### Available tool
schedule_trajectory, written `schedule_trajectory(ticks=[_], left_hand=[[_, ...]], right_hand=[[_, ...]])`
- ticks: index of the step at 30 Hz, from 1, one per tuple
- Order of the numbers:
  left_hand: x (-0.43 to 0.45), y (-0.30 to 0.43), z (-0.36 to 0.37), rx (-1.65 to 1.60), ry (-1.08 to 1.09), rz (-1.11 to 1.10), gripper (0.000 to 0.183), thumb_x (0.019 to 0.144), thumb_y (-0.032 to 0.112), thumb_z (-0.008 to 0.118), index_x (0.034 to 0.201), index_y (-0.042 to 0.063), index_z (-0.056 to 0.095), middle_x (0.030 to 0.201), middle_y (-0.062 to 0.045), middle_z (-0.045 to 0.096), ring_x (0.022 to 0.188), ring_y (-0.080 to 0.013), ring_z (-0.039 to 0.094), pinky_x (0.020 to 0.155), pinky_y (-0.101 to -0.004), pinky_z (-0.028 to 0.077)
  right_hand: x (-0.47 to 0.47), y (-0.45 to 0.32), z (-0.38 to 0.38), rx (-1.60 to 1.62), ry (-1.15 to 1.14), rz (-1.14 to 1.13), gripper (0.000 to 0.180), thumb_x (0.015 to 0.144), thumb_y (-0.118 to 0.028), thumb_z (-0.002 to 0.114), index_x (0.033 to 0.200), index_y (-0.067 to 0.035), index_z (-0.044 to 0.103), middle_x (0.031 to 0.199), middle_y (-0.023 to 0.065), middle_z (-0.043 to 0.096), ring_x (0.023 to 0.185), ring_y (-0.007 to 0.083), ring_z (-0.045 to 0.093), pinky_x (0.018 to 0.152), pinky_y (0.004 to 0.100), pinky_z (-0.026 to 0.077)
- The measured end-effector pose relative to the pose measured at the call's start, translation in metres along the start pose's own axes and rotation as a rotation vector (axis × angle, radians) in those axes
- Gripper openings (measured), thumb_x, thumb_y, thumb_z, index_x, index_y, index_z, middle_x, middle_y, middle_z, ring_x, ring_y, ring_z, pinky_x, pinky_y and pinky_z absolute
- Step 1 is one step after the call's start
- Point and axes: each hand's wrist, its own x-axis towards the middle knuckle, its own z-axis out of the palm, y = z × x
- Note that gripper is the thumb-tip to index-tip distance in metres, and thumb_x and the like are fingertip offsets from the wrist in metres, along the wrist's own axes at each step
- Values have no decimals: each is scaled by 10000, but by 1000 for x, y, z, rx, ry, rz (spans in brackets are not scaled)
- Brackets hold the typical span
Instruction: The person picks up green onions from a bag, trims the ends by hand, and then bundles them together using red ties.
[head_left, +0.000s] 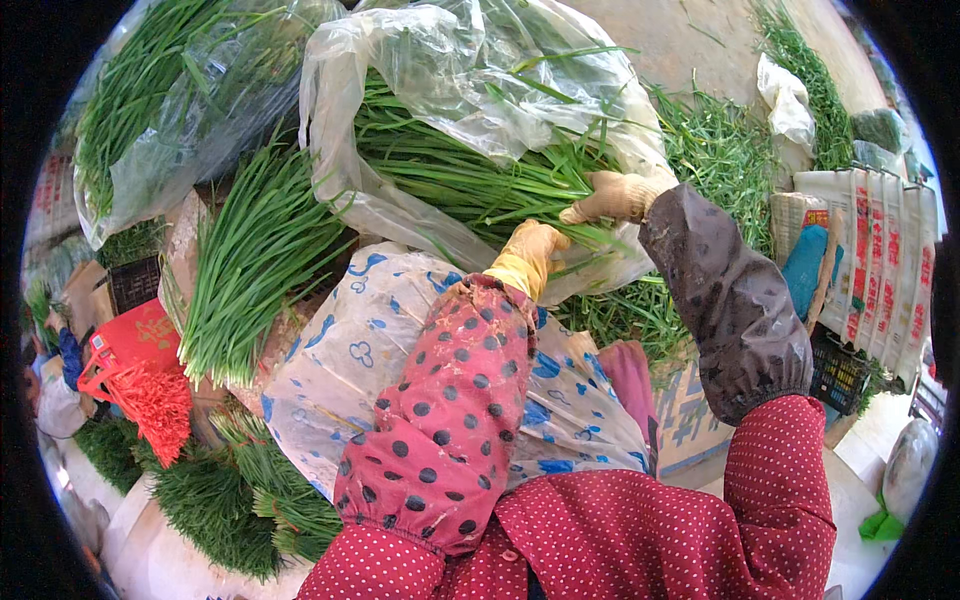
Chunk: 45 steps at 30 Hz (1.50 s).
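Note:
In front of me an open clear plastic bag (334, 112) holds a thick mass of long green leaves (457, 169), which look like garlic chives. My right hand (616, 196), in a tan knitted glove, grips leaves near the right end of the mass. Just below and left of it, my left hand (531, 253) wears a yellow glove, its fingers curled on a few leaves that stick out to the right. Both palms are hidden. A loose bundle of chives (255, 255), pale ends towards me, lies left of the bag. A patterned plastic sheet (360, 322) covers my lap.
Another bag of chives (150, 142) stands at far left. Below it are a red bag (142, 341) with red strands and several tied bundles (217, 502). Leaf scraps (720, 157) litter the right, near stacked white sacks (870, 255) and a black crate (838, 371). Someone's blue sleeve (71, 360) shows at the left edge.

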Motion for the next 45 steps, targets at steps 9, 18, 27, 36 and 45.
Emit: schedule_trajectory(ticks=[9,18,27,36,45], left_hand=[[-2,5,-6,1397,-84,917,261,747,280,784,897,76,718,830,-159,698,768,-310,664,696,-387,534],[-12,2,54,218,559,449,457,872,323,697,1149,-20,578,1008,-234,657,935,-398,647,783,-454,506],[-43,16,42,-211,-104,130,1071,753,901,419,1369,33,538,1260,-161,625,1164,-277,559,980,-438,457],[-25,17,35,-693,-400,100,769,770,714,664,1331,204,537,1213,-78,660,1107,-275,614,892,-526,490],[-39,50,16,-269,-90,165,1318,502,1004,526,1551,255,247,1494,-242,288,1421,-395,211,1072,-747,48]], right_hand=[[56,64,6,-151,151,-302,595,862,-205,697,1393,-76,465,1217,135,629,1110,232,579,954,340,487],[71,65,-57,-869,-28,-755,165,760,-133,701,923,-113,714,855,144,701,765,332,650,667,404,486],[-10,-29,-22,-604,144,-188,448,778,-334,783,1073,-12,684,879,158,686,811,249,618,766,385,504],[-35,-85,4,-647,-3,-93,683,643,-312,798,1225,-14,598,1080,234,694,1033,350,668,861,412,523],[-5,-82,-38,119,-216,152,559,793,-300,796,1201,28,599,975,147,725,841,237,718,768,401,596]])
